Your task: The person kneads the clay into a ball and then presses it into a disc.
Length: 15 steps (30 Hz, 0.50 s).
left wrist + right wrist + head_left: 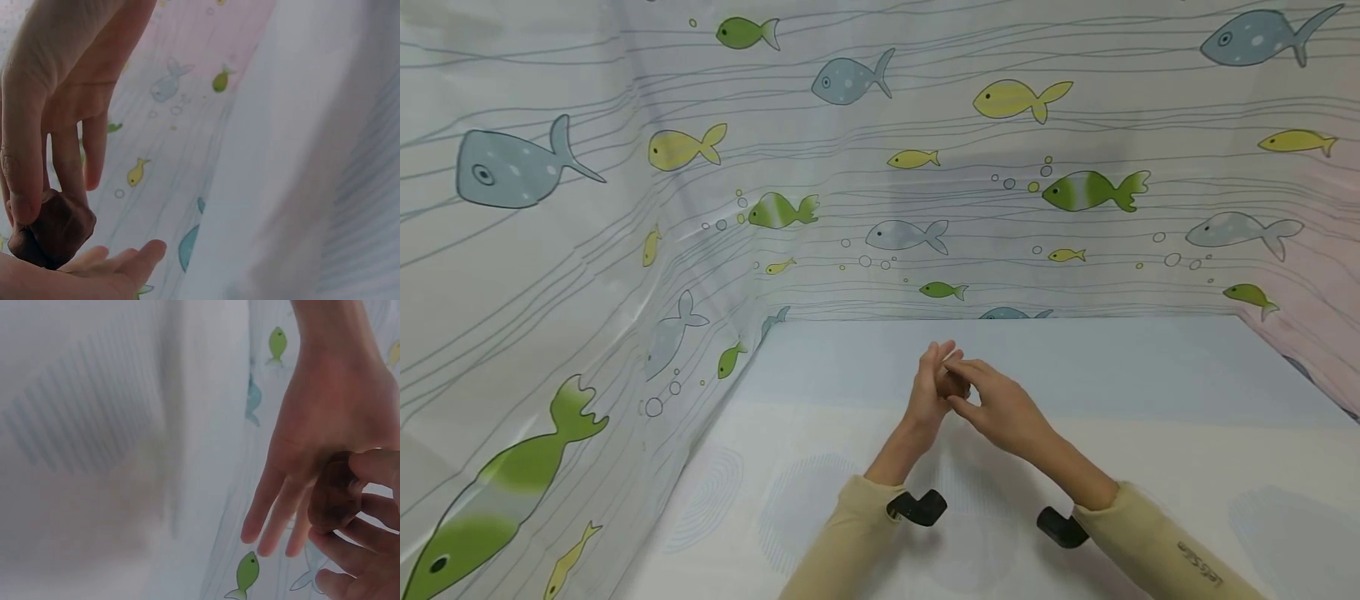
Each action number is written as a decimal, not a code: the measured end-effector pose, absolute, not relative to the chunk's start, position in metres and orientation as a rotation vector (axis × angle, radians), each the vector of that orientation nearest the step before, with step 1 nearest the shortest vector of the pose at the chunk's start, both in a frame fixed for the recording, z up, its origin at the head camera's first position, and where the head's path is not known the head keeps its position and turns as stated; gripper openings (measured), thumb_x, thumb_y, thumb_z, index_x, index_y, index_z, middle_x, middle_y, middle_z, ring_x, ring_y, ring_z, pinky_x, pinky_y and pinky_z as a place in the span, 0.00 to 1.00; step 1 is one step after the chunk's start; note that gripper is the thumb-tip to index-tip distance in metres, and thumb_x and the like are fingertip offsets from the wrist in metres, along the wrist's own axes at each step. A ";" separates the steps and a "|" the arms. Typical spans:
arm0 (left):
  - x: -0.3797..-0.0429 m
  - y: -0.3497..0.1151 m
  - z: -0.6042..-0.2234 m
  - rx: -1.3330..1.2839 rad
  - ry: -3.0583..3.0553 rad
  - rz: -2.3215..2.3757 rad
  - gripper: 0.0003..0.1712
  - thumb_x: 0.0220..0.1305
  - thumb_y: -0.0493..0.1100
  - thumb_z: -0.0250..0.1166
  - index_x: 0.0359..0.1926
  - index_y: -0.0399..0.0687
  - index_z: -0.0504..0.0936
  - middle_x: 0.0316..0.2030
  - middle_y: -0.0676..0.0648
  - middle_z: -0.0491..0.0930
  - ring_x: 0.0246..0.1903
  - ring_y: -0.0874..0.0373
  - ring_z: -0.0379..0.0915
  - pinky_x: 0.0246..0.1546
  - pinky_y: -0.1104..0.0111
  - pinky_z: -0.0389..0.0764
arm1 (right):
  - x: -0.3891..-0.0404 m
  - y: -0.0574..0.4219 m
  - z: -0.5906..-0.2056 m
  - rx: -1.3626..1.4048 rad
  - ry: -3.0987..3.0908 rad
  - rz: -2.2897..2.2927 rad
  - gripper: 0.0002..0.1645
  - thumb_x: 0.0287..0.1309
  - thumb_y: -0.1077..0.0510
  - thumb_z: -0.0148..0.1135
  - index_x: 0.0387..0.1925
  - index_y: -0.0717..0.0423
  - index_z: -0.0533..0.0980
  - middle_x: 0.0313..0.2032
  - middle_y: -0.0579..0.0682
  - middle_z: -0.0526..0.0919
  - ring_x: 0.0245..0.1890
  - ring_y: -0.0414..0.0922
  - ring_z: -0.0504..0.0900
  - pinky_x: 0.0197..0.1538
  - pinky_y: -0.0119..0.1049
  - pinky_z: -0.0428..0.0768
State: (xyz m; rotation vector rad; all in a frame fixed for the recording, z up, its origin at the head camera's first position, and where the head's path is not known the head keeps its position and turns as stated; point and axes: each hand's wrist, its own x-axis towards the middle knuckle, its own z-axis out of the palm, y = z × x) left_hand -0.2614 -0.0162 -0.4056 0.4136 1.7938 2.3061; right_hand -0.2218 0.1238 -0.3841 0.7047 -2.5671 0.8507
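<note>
A dark brown, uneven lump is between my two hands above the table. Its kind is unclear, though the right wrist view shows a folded, dented surface on the lump. My right hand pinches it between thumb and fingertips, reaching in from the right. Behind it, my left hand stands with straight fingers and its palm turned to the lump. In the right wrist view the left hand shows its spread fingers, the lump against the palm side. The left wrist view has the right hand coming down onto the lump.
Both hands are over a white table with pale blue round patterns and a light blue band along its far side. A fish-printed curtain encloses the back and sides. Small black devices are strapped at both sleeved wrists.
</note>
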 end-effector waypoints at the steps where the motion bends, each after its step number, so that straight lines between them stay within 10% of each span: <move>1: -0.263 -0.015 -0.406 0.387 1.746 2.328 0.46 0.71 0.72 0.37 0.77 0.47 0.54 0.74 0.43 0.57 0.72 0.48 0.57 0.66 0.48 0.66 | -0.223 0.123 -0.385 0.704 -2.566 0.849 0.29 0.59 0.61 0.69 0.62 0.58 0.74 0.53 0.53 0.80 0.41 0.46 0.79 0.42 0.41 0.80; 15: -0.276 -0.009 -0.416 0.198 1.443 2.474 0.46 0.70 0.73 0.37 0.77 0.48 0.53 0.74 0.41 0.57 0.71 0.47 0.59 0.67 0.49 0.64 | -0.234 0.116 -0.396 0.671 -2.555 0.883 0.30 0.58 0.64 0.69 0.63 0.62 0.74 0.55 0.58 0.80 0.46 0.51 0.82 0.45 0.46 0.82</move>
